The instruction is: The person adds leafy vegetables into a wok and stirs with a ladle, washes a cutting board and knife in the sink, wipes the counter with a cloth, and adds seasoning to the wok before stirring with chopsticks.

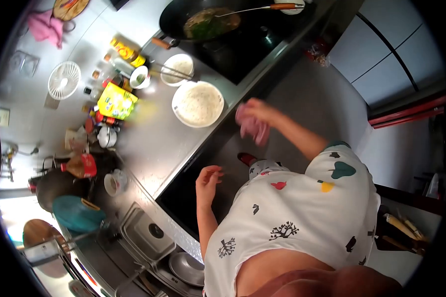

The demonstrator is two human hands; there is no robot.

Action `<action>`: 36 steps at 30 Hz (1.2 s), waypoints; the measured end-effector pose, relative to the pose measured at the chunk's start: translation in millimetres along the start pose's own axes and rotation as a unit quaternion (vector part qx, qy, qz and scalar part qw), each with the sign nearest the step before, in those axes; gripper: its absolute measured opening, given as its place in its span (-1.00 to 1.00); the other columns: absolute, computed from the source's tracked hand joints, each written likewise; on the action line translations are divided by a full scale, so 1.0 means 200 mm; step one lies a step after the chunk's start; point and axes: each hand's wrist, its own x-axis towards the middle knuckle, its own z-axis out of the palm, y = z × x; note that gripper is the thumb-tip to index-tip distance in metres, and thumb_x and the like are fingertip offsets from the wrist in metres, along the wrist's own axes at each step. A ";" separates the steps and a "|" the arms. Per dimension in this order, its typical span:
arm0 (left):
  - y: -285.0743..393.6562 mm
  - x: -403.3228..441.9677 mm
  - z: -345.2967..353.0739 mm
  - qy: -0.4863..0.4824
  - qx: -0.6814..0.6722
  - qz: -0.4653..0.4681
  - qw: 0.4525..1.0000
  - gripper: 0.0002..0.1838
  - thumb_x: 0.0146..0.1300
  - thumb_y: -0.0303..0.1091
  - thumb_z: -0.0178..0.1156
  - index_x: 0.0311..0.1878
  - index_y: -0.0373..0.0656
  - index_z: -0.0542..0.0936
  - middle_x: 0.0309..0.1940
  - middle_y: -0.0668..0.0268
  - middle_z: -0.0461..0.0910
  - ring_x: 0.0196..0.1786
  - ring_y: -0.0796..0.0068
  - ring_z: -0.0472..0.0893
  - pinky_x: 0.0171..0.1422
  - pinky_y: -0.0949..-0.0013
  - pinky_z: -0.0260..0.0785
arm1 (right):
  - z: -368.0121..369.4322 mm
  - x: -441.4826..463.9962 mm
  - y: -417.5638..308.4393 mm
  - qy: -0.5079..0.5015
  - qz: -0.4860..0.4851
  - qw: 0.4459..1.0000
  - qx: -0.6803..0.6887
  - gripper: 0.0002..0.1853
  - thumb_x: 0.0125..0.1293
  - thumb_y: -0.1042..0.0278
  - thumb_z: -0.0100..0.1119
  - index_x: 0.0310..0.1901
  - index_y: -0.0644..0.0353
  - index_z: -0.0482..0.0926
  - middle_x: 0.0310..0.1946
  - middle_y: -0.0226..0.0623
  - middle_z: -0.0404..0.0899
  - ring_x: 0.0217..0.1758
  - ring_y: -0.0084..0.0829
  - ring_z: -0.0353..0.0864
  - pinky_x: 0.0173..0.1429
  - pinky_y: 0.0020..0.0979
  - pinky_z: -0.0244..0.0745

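In the head view, my right hand (262, 111) is closed on a bunched pink cloth (253, 126), which hangs below the fingers in front of the counter's edge. My left hand (209, 182) is raised near the counter edge, its fingers loosely bent and apart, with nothing in it. Closest to the cloth on the counter is a white bowl (198, 104) filled with something pale. Behind it stands a second white bowl (177, 69), with chopsticks (171, 68) lying across.
A wok (178, 20) with food and a wooden-handled spatula (248, 10) sits on the black stove (238, 59). Bottles and a yellow pouch (116, 101) line the wall. The sink (139, 232) lies at the lower left, a white cabinet (381, 44) at the upper right.
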 end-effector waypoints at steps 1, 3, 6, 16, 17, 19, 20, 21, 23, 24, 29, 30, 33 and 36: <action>0.01 0.08 0.00 0.018 -0.016 -0.029 0.999 -0.82 0.36 -0.48 0.05 -0.03 -0.23 0.55 -0.14 0.24 0.63 -0.11 0.43 0.65 -0.16 0.44 0.52 | -0.17 0.08 -0.11 0.016 -0.056 0.997 0.048 -0.68 0.24 0.20 0.27 -0.10 0.22 0.49 -0.24 -0.37 0.55 -0.19 -0.55 0.52 -0.17 -0.46 0.52; 0.02 0.24 0.01 0.024 -0.065 -0.073 0.995 -0.77 0.37 -0.44 0.04 0.05 -0.25 0.48 -0.11 0.16 0.62 -0.13 0.34 0.66 -0.20 0.39 0.54 | -0.47 0.33 -0.25 0.113 -0.159 0.981 0.009 -0.74 0.31 0.28 0.18 -0.05 0.21 0.48 -0.20 -0.37 0.55 -0.13 -0.55 0.52 -0.08 -0.45 0.51; 0.00 0.50 0.02 0.048 -0.120 -0.111 0.985 -0.70 0.38 -0.40 0.03 0.12 -0.29 0.39 -0.07 0.04 0.59 -0.10 0.23 0.66 -0.19 0.33 0.57 | -0.83 0.74 -0.43 0.223 -0.232 0.924 -0.205 -0.59 0.29 0.26 0.13 0.13 0.21 0.42 -0.12 -0.20 0.60 -0.05 -0.33 0.59 0.07 -0.41 0.47; 0.01 0.93 0.08 0.082 -0.300 -0.141 0.940 -0.56 0.33 -0.61 -0.15 0.29 -0.34 0.20 0.18 -0.09 0.40 0.09 0.02 0.58 0.05 0.15 0.59 | -0.69 0.98 -0.09 0.355 -0.311 0.695 -0.542 -0.52 0.25 0.35 0.08 0.24 -0.04 0.44 0.33 -0.33 0.33 0.37 -0.16 0.28 0.37 -0.20 0.26; 0.00 0.94 0.09 0.099 -0.308 -0.140 0.936 -0.55 0.32 -0.63 -0.14 0.29 -0.34 0.20 0.18 -0.08 0.40 0.10 0.01 0.57 0.06 0.15 0.59 | -0.62 0.92 -0.06 0.328 -0.315 0.706 -0.543 -0.52 0.24 0.37 0.09 0.23 -0.03 0.45 0.32 -0.33 0.35 0.37 -0.18 0.28 0.37 -0.20 0.26; -0.02 0.96 0.09 0.130 -0.324 -0.131 0.928 -0.52 0.29 -0.66 -0.12 0.29 -0.34 0.20 0.20 -0.06 0.38 0.14 0.01 0.55 0.09 0.13 0.58 | -0.44 0.79 -0.05 0.276 -0.324 0.725 -0.541 -0.53 0.22 0.40 0.11 0.20 0.00 0.48 0.29 -0.33 0.39 0.36 -0.21 0.30 0.36 -0.20 0.26; -0.02 0.96 0.09 0.132 -0.324 -0.131 0.928 -0.51 0.27 -0.67 -0.11 0.29 -0.34 0.20 0.21 -0.05 0.38 0.15 0.01 0.54 0.11 0.12 0.58 | -0.32 0.73 -0.05 0.240 -0.331 0.744 -0.528 -0.55 0.21 0.39 0.11 0.18 0.03 0.50 0.27 -0.32 0.41 0.35 -0.22 0.31 0.37 -0.19 0.25; -0.02 0.95 0.08 0.133 -0.324 -0.132 0.927 -0.50 0.26 -0.68 -0.10 0.29 -0.33 0.20 0.21 -0.04 0.37 0.16 0.01 0.53 0.12 0.11 0.57 | -0.22 0.71 -0.06 0.203 -0.336 0.762 -0.515 -0.56 0.21 0.38 0.11 0.17 0.06 0.52 0.25 -0.30 0.43 0.34 -0.23 0.33 0.38 -0.18 0.23; -0.02 0.90 0.06 0.145 -0.321 -0.142 0.925 -0.48 0.22 -0.69 -0.09 0.30 -0.34 0.21 0.22 -0.03 0.37 0.16 0.02 0.53 0.12 0.10 0.57 | -0.06 0.77 -0.02 0.187 -0.410 0.732 -0.511 -0.56 0.25 0.35 0.06 0.19 0.15 0.47 0.27 -0.20 0.39 0.39 -0.22 0.27 0.46 -0.18 0.09; -0.02 0.84 0.05 0.155 -0.317 -0.152 0.923 -0.46 0.20 -0.68 -0.10 0.30 -0.34 0.22 0.23 -0.03 0.37 0.15 0.03 0.54 0.10 0.11 0.56 | 0.00 0.80 -0.04 0.185 -0.416 0.736 -0.501 -0.55 0.26 0.35 0.06 0.21 0.16 0.45 0.28 -0.19 0.38 0.40 -0.22 0.25 0.47 -0.18 0.08; -0.03 0.42 -0.08 0.198 -0.309 -0.164 0.916 -0.51 0.25 -0.68 -0.09 0.28 -0.31 0.26 0.19 0.00 0.43 0.16 0.08 0.55 0.06 0.14 0.58 | 0.26 0.87 -0.08 0.122 -0.420 0.762 -0.478 -0.53 0.27 0.34 0.05 0.22 0.22 0.42 0.29 -0.10 0.34 0.43 -0.14 0.19 0.48 -0.16 0.06; -0.06 0.32 -0.12 0.214 -0.294 -0.159 0.918 -0.51 0.24 -0.68 -0.10 0.28 -0.32 0.27 0.18 0.00 0.44 0.14 0.09 0.56 0.02 0.17 0.59 | 0.31 0.83 -0.07 0.112 -0.419 0.773 -0.463 -0.53 0.27 0.34 0.05 0.22 0.23 0.41 0.30 -0.08 0.33 0.44 -0.12 0.18 0.48 -0.16 0.05; -0.10 -0.03 -0.25 0.253 -0.293 -0.120 0.914 -0.50 0.22 -0.70 -0.12 0.28 -0.34 0.27 0.16 0.00 0.46 0.09 0.11 0.59 -0.06 0.24 0.59 | 0.53 0.73 0.01 0.096 -0.409 0.784 -0.456 -0.52 0.26 0.34 0.05 0.23 0.25 0.39 0.30 -0.05 0.31 0.44 -0.07 0.17 0.48 -0.12 0.04; -0.05 -0.39 -0.30 0.321 -0.310 -0.085 0.891 -0.44 0.14 -0.65 -0.07 0.29 -0.40 0.23 0.18 -0.04 0.43 0.14 0.06 0.56 0.14 0.10 0.53 | 0.85 0.57 0.17 0.048 -0.420 0.790 -0.444 -0.49 0.26 0.34 0.06 0.25 0.27 0.36 0.32 -0.02 0.28 0.45 -0.03 0.16 0.48 -0.07 0.03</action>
